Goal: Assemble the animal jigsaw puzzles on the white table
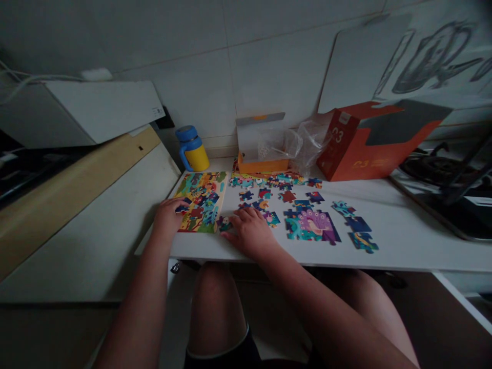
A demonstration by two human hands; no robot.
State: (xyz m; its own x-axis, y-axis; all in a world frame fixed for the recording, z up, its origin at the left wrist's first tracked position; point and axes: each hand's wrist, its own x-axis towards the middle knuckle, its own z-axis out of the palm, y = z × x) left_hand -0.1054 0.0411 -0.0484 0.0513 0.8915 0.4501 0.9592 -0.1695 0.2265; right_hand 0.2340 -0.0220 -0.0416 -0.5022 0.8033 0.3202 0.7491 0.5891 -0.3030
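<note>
Near the table's left front corner, my left hand (167, 219) pinches a dark blue puzzle piece (185, 205) over the left edge of a colourful picture sheet (188, 224). Several loose pieces lie on that sheet. My right hand (253, 233) rests low on the table, thumb and forefinger around a dark, multicoloured puzzle piece (224, 224) by the sheet's right edge. Its fingers partly cover other pieces just behind it. To the right lies a joined puzzle section (313, 225) with a pink and purple peacock. Loose pieces (287, 196) are scattered behind my right hand.
Three pieces (358, 224) lie at the right. Along the wall stand a blue and yellow mug (194, 151), an open orange-edged box (263, 165) with clear plastic (309, 146), and a big orange box (359, 148). A stove (442, 169) is far right; a white board (100, 110) leans left.
</note>
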